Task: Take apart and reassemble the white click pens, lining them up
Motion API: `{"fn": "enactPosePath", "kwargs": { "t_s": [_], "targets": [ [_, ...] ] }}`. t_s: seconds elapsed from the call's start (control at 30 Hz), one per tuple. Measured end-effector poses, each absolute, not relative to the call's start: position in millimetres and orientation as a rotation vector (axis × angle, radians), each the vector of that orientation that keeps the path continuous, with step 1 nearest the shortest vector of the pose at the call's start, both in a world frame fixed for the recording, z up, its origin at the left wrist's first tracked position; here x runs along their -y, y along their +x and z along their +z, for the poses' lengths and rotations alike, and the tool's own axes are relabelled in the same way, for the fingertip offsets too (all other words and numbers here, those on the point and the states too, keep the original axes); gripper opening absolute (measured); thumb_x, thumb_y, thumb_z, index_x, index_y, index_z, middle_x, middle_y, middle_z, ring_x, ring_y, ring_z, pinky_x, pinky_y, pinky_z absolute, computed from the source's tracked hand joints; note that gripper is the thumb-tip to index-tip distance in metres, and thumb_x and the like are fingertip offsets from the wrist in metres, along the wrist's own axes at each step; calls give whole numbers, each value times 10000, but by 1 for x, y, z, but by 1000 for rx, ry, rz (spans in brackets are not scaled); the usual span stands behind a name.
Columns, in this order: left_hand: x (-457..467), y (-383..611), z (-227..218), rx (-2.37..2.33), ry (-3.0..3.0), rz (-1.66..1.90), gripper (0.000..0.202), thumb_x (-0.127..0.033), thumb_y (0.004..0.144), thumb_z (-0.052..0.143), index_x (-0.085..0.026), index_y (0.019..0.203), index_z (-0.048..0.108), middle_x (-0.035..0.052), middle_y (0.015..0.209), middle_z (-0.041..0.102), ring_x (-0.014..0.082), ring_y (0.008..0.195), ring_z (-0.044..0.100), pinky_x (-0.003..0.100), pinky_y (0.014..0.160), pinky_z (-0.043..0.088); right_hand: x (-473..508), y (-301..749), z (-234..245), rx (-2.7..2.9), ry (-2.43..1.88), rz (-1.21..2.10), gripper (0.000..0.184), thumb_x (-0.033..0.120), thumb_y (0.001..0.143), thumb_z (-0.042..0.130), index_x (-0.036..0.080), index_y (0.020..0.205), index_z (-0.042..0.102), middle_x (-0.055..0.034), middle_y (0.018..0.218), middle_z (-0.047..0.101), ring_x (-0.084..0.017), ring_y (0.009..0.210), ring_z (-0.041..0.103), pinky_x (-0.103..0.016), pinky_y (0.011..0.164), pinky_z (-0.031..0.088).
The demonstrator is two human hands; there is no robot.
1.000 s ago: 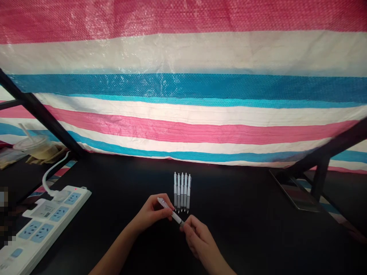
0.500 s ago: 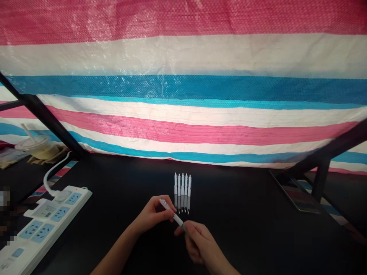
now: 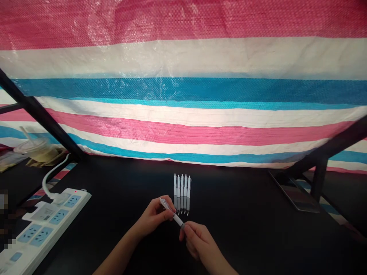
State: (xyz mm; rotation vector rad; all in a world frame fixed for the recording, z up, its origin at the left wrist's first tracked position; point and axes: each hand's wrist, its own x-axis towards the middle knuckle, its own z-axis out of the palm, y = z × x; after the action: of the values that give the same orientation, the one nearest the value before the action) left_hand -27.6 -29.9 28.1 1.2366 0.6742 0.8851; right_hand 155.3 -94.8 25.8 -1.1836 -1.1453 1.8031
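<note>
A white and grey click pen [image 3: 178, 220] slants between my two hands, low in the middle of the view. My left hand [image 3: 154, 217] pinches its upper, clicker end between thumb and fingers. My right hand [image 3: 198, 237] is closed round the lower grey grip, and the tip is hidden in its fingers. Just beyond my hands, several matching white pens [image 3: 182, 187] lie side by side in a row, clickers away from me and tips toward me.
On the black table [image 3: 246, 214] a white power strip [image 3: 51, 221] lies at left with a cable plugged in. A lidded cup with a straw [image 3: 37, 149] stands farther left. A dark flat device [image 3: 295, 193] lies at right by the black frame [image 3: 323, 152]. Striped sheeting [image 3: 183, 91] hangs behind.
My right hand's fingers have shifted slightly and closed more tightly round the grey end of the pen. My left hand keeps its pinch. The row of pens has not moved.
</note>
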Motion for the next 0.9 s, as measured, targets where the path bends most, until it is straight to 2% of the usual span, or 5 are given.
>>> {"fn": "enactPosePath", "kwargs": {
  "t_s": [0.1, 0.23, 0.4, 0.53, 0.9],
  "targets": [
    [31, -22, 24, -655, 1200, 953, 143, -285, 803, 699, -148, 823, 664, 32, 802, 586, 141, 701, 556, 260, 647, 440, 96, 153, 22, 1017, -1131, 1916, 533, 703, 798, 476, 175, 795, 553, 122, 451, 279, -50, 359, 182, -209, 365, 167],
    [33, -15, 21, -733, 1131, 1001, 210, -274, 821, 681, -160, 995, 654, 42, 826, 635, 189, 801, 617, 324, 771, 473, 97, 153, 20, 854, -1074, 1994, 547, 659, 810, 516, 136, 951, 598, 62, 514, 467, -72, 395, 399, -194, 382, 264],
    [35, -11, 23, -845, 1022, 1061, 615, -266, 806, 695, -274, 1347, 402, -15, 820, 611, 164, 702, 641, 309, 680, 512, 95, 154, 31, 751, -953, 2014, 579, 610, 820, 545, 122, 1122, 620, -128, 928, 674, -218, 823, 626, -296, 609, 478],
    [36, -11, 22, -862, 1042, 1088, 518, -284, 803, 693, -267, 1261, 451, -29, 778, 589, 161, 666, 639, 274, 589, 514, 95, 155, 37, 677, -885, 2080, 632, 628, 821, 533, 90, 1137, 637, -193, 1075, 675, -275, 985, 616, -408, 845, 452],
    [34, -11, 20, -916, 996, 1122, 633, -288, 793, 700, -282, 1343, 387, -38, 781, 595, 155, 677, 646, 279, 619, 526, 94, 158, 39, 651, -867, 2136, 675, 645, 829, 503, 85, 1184, 630, -219, 1136, 662, -300, 1028, 603, -444, 893, 413]
  ]
}}
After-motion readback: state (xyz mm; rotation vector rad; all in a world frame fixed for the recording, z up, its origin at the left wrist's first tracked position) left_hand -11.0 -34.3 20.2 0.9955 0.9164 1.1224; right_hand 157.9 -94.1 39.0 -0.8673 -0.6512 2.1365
